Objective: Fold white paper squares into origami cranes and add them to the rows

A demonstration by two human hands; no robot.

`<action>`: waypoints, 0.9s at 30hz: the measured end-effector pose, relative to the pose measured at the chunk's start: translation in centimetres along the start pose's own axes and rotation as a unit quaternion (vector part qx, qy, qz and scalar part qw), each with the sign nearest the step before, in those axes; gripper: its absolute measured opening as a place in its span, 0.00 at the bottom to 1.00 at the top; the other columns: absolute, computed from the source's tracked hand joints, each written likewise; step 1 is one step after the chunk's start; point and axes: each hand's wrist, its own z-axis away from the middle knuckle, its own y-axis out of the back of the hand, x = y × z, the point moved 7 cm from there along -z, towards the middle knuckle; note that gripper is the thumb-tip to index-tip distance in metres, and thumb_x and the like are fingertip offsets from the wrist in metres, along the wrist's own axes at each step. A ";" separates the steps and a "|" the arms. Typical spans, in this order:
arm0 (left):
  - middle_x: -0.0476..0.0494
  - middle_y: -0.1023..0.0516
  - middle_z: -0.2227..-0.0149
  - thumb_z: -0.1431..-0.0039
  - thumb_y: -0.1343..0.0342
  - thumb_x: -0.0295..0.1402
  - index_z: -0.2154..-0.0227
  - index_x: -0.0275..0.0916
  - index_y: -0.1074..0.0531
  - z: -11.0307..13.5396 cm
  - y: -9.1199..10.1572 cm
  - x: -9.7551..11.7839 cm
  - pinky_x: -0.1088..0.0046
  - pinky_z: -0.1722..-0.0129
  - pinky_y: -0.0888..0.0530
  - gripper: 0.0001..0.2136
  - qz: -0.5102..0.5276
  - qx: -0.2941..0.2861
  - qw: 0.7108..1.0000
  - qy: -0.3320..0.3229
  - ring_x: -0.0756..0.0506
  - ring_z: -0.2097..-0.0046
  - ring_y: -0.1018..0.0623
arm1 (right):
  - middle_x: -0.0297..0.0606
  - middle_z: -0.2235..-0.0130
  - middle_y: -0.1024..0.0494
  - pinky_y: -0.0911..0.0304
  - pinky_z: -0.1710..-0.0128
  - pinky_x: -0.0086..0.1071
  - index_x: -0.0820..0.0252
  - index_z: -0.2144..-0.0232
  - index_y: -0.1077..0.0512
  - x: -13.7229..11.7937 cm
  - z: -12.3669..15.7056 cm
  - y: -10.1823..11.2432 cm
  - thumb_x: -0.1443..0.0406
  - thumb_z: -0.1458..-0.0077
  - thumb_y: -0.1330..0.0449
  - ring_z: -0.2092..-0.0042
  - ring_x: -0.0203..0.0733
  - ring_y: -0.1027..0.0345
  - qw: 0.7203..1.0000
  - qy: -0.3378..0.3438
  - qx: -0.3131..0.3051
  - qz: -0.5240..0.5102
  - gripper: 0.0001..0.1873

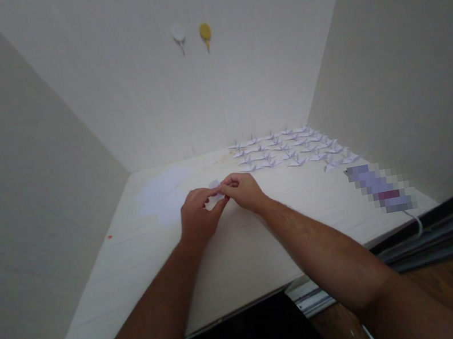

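Above the middle of the white table [242, 265], both hands meet at a small piece of white paper [214, 184]. My left hand [201, 214] pinches it from the left, thumb and fingers closed on its edge. From the right, my right hand [244, 189] grips the same paper between thumb and bent fingers. Fingertips cover much of the paper, so its folds cannot be made out. Several folded white paper cranes [289, 156] stand in rows at the back right. Left of my hands lie flat white paper sheets [164, 188].
A pixelated flat object [380, 190] with a white cable [418, 225] lies near the right edge. Walls enclose the table at the left, back and right. A white hook [178, 34] and a yellow hook [205, 32] are on the back wall. A red dot [110, 236] marks the left side.
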 end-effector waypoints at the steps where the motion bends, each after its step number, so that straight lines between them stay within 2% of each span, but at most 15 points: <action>1: 0.44 0.23 0.66 0.51 0.38 0.35 0.64 0.42 0.22 0.0 -0.1 0.0 0.71 0.66 0.33 0.10 0.004 -0.006 1.000 0.000 0.47 0.67 0.29 | 0.34 0.79 0.25 0.37 0.75 0.25 0.63 0.75 0.28 0.2 -0.1 0.1 0.62 0.54 0.37 0.76 0.33 0.31 1.000 -0.002 0.007 0.007 0.08; 3: 0.44 0.23 0.65 0.50 0.39 0.35 0.64 0.41 0.23 -0.2 0.4 -0.6 0.71 0.66 0.32 0.09 0.012 0.017 0.999 0.026 0.47 0.66 0.28 | 0.33 0.80 0.26 0.39 0.77 0.25 0.63 0.76 0.28 0.4 -0.2 0.3 0.65 0.55 0.39 0.77 0.34 0.31 0.999 -0.005 0.015 0.029 0.06; 6: 0.44 0.23 0.63 0.54 0.38 0.34 0.64 0.40 0.23 -0.2 1.3 -2.6 0.72 0.66 0.32 0.12 0.074 0.088 0.986 0.123 0.47 0.65 0.27 | 0.32 0.81 0.27 0.40 0.79 0.24 0.63 0.76 0.29 0.4 -0.2 0.1 0.65 0.55 0.39 0.78 0.34 0.31 0.999 -0.009 0.011 0.032 0.05; 8: 0.45 0.22 0.67 0.57 0.36 0.34 0.64 0.38 0.24 -0.1 1.0 -4.0 0.73 0.69 0.31 0.14 0.160 0.082 0.962 0.204 0.48 0.68 0.27 | 0.32 0.80 0.27 0.40 0.79 0.24 0.63 0.77 0.29 0.4 -0.1 0.0 0.66 0.56 0.40 0.78 0.34 0.31 1.000 -0.013 0.004 0.016 0.04; 10: 0.48 0.24 0.75 0.58 0.36 0.35 0.68 0.37 0.24 0.1 0.2 -4.7 0.73 0.72 0.32 0.13 0.220 0.048 0.940 0.257 0.49 0.74 0.28 | 0.32 0.79 0.26 0.39 0.78 0.24 0.63 0.76 0.29 0.4 0.0 -0.2 0.66 0.57 0.39 0.77 0.33 0.31 1.000 -0.010 -0.006 0.008 0.05; 13: 0.50 0.27 0.81 0.60 0.35 0.33 0.72 0.36 0.24 0.2 0.0 -4.5 0.75 0.75 0.34 0.10 0.230 0.026 0.934 0.271 0.51 0.77 0.30 | 0.32 0.77 0.26 0.39 0.76 0.24 0.63 0.75 0.28 0.1 0.1 -0.3 0.65 0.57 0.38 0.76 0.32 0.32 0.999 0.010 -0.027 0.018 0.06; 21: 0.50 0.27 0.81 0.60 0.37 0.30 0.73 0.36 0.23 0.3 -0.1 -4.2 0.75 0.76 0.33 0.08 0.247 0.018 0.929 0.274 0.51 0.78 0.30 | 0.32 0.76 0.25 0.39 0.75 0.24 0.64 0.70 0.23 0.1 0.4 -0.7 0.64 0.54 0.39 0.75 0.31 0.34 0.998 0.033 -0.059 0.020 0.09; 27: 0.50 0.27 0.80 0.62 0.36 0.32 0.71 0.36 0.23 0.7 -0.7 -5.4 0.74 0.75 0.32 0.10 0.310 0.034 0.899 0.307 0.51 0.77 0.29 | 0.31 0.78 0.27 0.44 0.78 0.24 0.61 0.65 0.21 -0.4 0.7 -0.8 0.64 0.52 0.40 0.78 0.29 0.40 0.996 0.061 -0.061 0.023 0.12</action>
